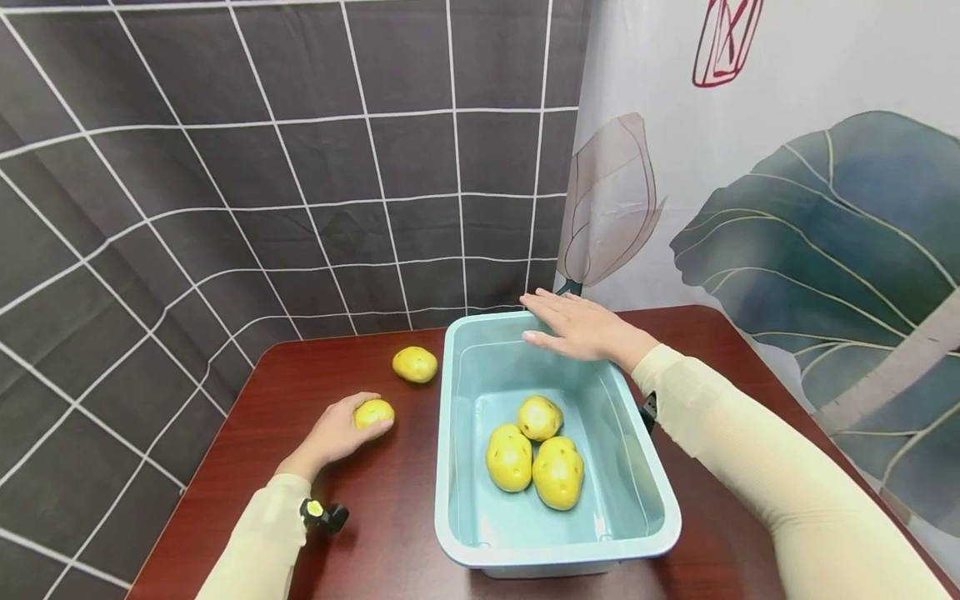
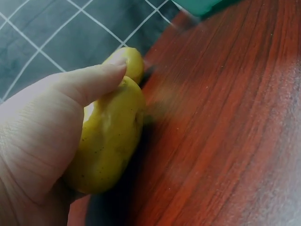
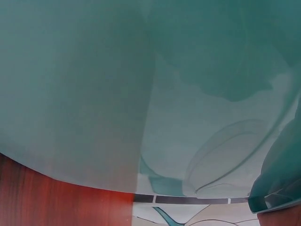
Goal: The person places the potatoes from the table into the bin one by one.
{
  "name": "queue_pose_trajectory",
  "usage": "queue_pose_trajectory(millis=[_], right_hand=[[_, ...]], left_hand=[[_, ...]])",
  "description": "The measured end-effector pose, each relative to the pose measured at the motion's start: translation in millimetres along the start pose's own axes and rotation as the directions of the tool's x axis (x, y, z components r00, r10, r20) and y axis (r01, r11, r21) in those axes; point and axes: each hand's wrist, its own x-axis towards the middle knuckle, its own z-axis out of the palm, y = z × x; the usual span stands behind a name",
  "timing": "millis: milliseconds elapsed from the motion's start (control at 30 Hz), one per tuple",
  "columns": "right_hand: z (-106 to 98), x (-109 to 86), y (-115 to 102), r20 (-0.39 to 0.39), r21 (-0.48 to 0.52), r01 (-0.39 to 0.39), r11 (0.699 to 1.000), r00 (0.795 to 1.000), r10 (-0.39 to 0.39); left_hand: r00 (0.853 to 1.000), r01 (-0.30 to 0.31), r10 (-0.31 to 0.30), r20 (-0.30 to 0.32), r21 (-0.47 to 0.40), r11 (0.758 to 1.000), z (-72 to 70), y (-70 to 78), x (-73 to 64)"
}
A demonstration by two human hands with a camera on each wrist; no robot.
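Observation:
My left hand [image 1: 343,432] curls around a yellow potato [image 1: 374,414] at the left of the table. In the left wrist view the thumb lies across the top of that potato [image 2: 106,141]. A second potato [image 1: 415,364] lies on the table just beyond. Beside them stands a light blue plastic bin [image 1: 551,552] with three potatoes inside: one at the back [image 1: 540,417], one at the left [image 1: 510,457] and one at the right [image 1: 558,473]. Over the bin's far right rim my right hand [image 1: 573,323] lies flat, fingers straight, holding nothing.
The dark red wooden table [image 1: 390,517] ends at a rounded edge on the left. Behind it hangs a dark grey curtain [image 1: 315,158] with white grid lines, and a white curtain [image 1: 660,158] with printed leaves at the right. The bin's wall [image 3: 84,103] fills most of the right wrist view.

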Motion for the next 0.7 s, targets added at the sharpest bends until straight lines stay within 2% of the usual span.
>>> queue_pose_trajectory(millis=[400, 700], right_hand=[[-2.7, -0.3, -1.9, 0.012, 0.002, -0.010, 1.000, 1.000, 0.010], [-2.8, -0.5, -2.3, 0.014, 0.002, -0.014, 1.000, 1.000, 0.014]], left_hand=[[0.998, -0.006, 0.003, -0.063, -0.054, 0.999, 4.9, 0.7, -3.0], [0.994, -0.024, 0.018, -0.108, -0.050, 0.998, 6.2, 3.7, -7.2]])
